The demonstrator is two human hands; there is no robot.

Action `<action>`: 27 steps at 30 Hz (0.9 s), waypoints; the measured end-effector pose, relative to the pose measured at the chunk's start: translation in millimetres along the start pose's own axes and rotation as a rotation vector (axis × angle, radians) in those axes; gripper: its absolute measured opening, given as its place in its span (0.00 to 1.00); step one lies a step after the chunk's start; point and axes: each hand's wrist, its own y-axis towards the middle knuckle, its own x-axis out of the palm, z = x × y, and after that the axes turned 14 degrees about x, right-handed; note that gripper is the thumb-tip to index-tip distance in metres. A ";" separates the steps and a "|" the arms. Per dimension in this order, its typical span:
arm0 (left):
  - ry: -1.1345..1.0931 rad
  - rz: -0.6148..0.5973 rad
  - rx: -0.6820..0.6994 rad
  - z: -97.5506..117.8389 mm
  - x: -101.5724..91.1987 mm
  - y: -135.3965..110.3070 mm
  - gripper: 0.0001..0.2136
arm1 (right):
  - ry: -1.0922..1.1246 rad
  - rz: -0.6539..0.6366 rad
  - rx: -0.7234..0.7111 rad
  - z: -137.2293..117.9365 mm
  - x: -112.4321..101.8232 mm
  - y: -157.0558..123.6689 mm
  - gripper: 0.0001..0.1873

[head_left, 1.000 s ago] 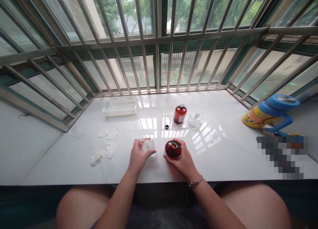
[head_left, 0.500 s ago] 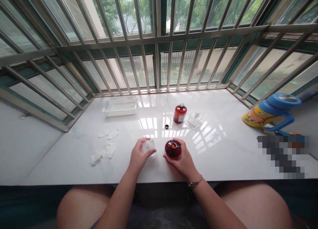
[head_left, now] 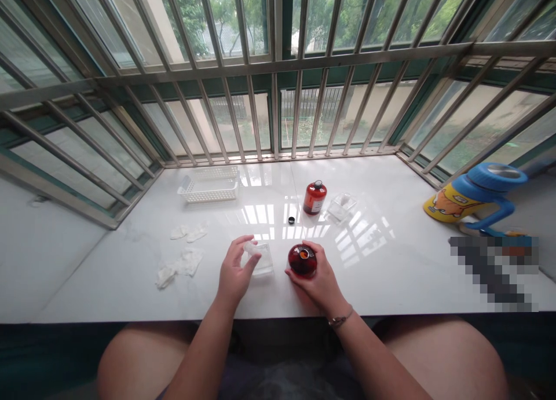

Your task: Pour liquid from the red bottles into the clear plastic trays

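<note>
My left hand (head_left: pixel 236 271) has its thumb and fingers closed around a small translucent piece (head_left: pixel 251 249), whose kind I cannot make out. Beside these fingers, a clear square box (head_left: pixel 264 263) rests on the white table. My right hand (head_left: pixel 320 280) wraps round a dark red glass bottle (head_left: pixel 300 267) standing near the front edge. The bottle's mouth is uncovered and faces up. A small black cap (head_left: pixel 291 220) lies on the table beyond the hands. Farther back stands a second red bottle (head_left: pixel 314 199) with a pale label and something on its neck.
Beside the second bottle is another clear box (head_left: pixel 341 208). A white perforated basket (head_left: pixel 211 195) sits at the back left. Crumpled white tissues (head_left: pixel 180 268) lie on the left. At the right stands a blue and yellow flask (head_left: pixel 467 197) near a pixelated area. Metal bars line the windows.
My left hand has shifted slightly left, off the clear box, and a translucent piece now shows between its fingers. The right hand and its bottle have stayed put.
</note>
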 end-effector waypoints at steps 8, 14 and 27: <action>-0.119 0.132 -0.087 20.9 -15.0 11.0 0.18 | -0.005 0.005 -0.002 -0.6 0.5 -0.5 0.40; -0.120 0.135 -0.065 20.6 -13.7 8.3 0.18 | 0.000 0.005 -0.010 0.6 0.7 -0.7 0.40; 0.055 0.096 -0.007 18.0 -9.6 5.8 0.16 | 0.004 0.008 -0.013 2.6 1.4 -0.9 0.41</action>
